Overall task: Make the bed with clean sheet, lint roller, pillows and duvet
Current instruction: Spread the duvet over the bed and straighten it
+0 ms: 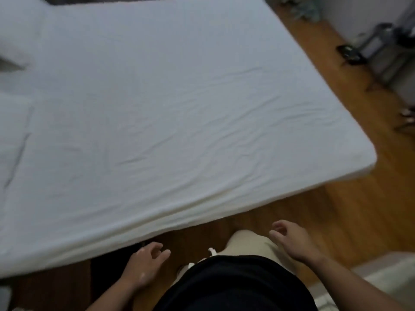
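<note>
Your left hand (143,263) is hanging loose with the fingers half curled and nothing in them, just below the near edge of the bed (336,171) and not touching it. Your right hand (289,239) is doing the same on the other side of your body: fingers relaxed and slightly bent, gripping nothing, hovering over the wooden floor (325,221). Between the two hands your black top (235,286) and a pale trouser leg (244,243) are showing, with a white drawstring dangling near the waist.

Just beyond your hands the white sheet (168,108) is lying spread over the whole bed, pulled down over the near edge and round the right-hand corner. It is looking mostly flat, with shallow creases running across the middle and bunching a little along the near edge. At the far left of the bed, white pillows (15,48) are lying at the head end, one above the other in the picture; the view there is blurred.

Across the floor to the upper right, some dark objects and metal legs are standing by the wall, too blurred to tell apart.
</note>
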A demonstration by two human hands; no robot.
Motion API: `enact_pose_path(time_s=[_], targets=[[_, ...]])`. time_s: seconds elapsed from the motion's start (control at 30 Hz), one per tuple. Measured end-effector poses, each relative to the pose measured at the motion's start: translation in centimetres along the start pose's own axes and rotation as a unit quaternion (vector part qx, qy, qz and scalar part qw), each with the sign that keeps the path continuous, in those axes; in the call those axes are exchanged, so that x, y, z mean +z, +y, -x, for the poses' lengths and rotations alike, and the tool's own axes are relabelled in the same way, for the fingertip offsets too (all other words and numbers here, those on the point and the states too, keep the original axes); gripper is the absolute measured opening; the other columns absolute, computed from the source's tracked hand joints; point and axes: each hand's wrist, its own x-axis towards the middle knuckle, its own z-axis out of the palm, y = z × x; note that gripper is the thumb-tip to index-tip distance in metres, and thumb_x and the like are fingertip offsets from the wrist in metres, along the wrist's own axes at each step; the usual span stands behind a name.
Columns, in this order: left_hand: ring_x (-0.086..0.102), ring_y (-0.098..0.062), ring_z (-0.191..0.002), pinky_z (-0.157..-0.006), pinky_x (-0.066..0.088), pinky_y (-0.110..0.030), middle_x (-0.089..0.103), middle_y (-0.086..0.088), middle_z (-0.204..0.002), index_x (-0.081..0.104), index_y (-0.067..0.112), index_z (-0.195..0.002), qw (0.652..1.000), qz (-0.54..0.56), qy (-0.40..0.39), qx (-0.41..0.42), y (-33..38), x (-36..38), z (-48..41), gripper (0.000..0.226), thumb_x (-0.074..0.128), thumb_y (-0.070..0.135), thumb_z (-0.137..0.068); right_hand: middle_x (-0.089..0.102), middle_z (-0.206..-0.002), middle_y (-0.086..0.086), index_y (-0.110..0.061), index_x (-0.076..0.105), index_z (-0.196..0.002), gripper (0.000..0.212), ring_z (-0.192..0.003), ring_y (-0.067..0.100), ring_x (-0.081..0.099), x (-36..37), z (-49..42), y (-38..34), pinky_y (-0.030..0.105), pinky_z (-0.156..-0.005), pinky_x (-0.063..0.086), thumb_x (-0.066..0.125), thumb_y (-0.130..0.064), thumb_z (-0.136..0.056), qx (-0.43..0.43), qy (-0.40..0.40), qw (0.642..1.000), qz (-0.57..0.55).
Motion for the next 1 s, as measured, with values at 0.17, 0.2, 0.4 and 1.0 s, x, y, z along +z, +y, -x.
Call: enact_pose_path(time_s=[0.17, 0.2, 0.4, 1.0], targets=[[0.063, -0.007, -0.098, -0.086, 0.048, -0.025, 0.067, 0.007, -0.114, 0.062, 0.028, -0.121, 0.995, -0.074, 0.009, 0.072, 14.0, 0.8, -3.8, 0.037, 0.06, 0.052, -0.093, 0.067, -0.103, -0.013, -0.02, 0.069, -0.116, 0.028, -0.095, 0.003, 0.061, -3.9, -0.5, 9.9, 0.02, -0.077, 0.046, 0.069, -0.034, -0.092, 0.075, 0.051, 0.983, -0.162], [0.063, -0.008, -0.097, -0.086, 0.049, -0.027, 0.068, 0.007, -0.112, 0.063, 0.028, -0.119, 0.993, -0.083, 0.013, 0.084, 17.3, 1.6, -4.6, 0.036, 0.061, 0.052, -0.092, 0.067, -0.102, -0.013, -0.02, 0.069, -0.117, 0.028, -0.095, 0.002, 0.061, -4.8, -0.6, 12.1, 0.021, -0.078, 0.047, 0.07, -0.033, -0.092, 0.087, 0.058, 0.977, -0.187], [0.067, -0.015, -0.095, -0.087, 0.052, -0.037, 0.071, 0.001, -0.107, 0.063, 0.028, -0.119, 0.984, -0.121, -0.026, 0.125, 37.1, 10.4, -9.3, 0.039, 0.059, 0.055, -0.091, 0.066, -0.098, -0.009, -0.015, 0.068, -0.115, 0.025, -0.089, -0.002, 0.058, -12.9, -0.7, 25.6, 0.009, -0.071, 0.042, 0.07, -0.028, -0.093, 0.158, 0.091, 0.94, -0.289], [0.065, -0.019, -0.106, -0.096, 0.049, -0.036, 0.07, 0.0, -0.116, 0.06, 0.021, -0.13, 0.871, -0.349, -0.233, 0.254, 84.4, 40.4, -19.1, 0.051, 0.053, 0.057, -0.095, 0.075, -0.091, -0.012, -0.033, 0.072, -0.1, 0.009, -0.086, 0.004, 0.071, -36.3, -6.3, 55.7, 0.039, -0.087, 0.058, 0.07, -0.033, -0.091, 0.325, 0.242, 0.798, -0.445]])
